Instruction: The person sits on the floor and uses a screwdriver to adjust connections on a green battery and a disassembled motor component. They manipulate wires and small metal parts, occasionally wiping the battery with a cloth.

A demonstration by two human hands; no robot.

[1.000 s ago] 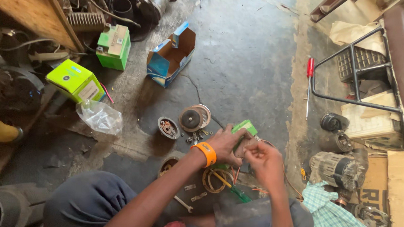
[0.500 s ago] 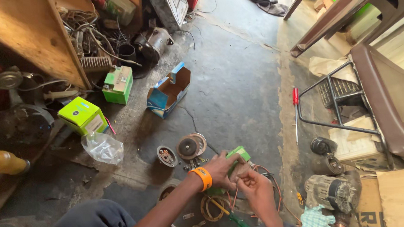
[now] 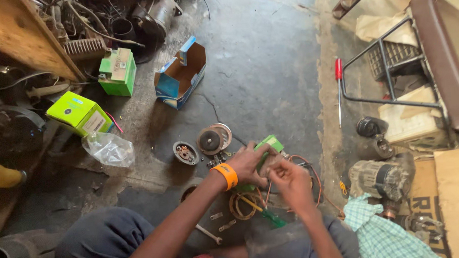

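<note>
Grey concrete floor (image 3: pixel 268 65) fills most of the frame, stained and cracked, and we sit low on it with our knees at the bottom edge. Near the lower middle, our left hand (image 3: pixel 249 164), with an orange wristband (image 3: pixel 226 175) on the wrist, is closed around a small green rectangular box-shaped part (image 3: pixel 268 144); it looks gripped that way to steady it. Our right hand (image 3: pixel 292 179) sits just beside it, fingers pinched together at the part's near edge, though we cannot tell what they pinch. Thin orange wires (image 3: pixel 314 174) loop out to the right of the hands.

Just below the hands lie a coil of yellowish wire (image 3: pixel 240 206) and a green-handled screwdriver (image 3: pixel 268 216), near enough to reach. Up and to the left of the hands, 2 round metal motor parts rest on the floor: a grey disc-shaped cover (image 3: pixel 213 139) and a smaller dark cap (image 3: pixel 184 152).

Further toward the upper left of the frame sit an open blue cardboard box (image 3: pixel 180 74), a green block-shaped battery (image 3: pixel 117 72), a lime-green carton (image 3: pixel 79 114) and a crumpled clear plastic bag (image 3: pixel 108 148). At the right, a red-handled screwdriver (image 3: pixel 339 90) lies beside a black metal frame (image 3: pixel 387 75), well apart from the hands.
</note>
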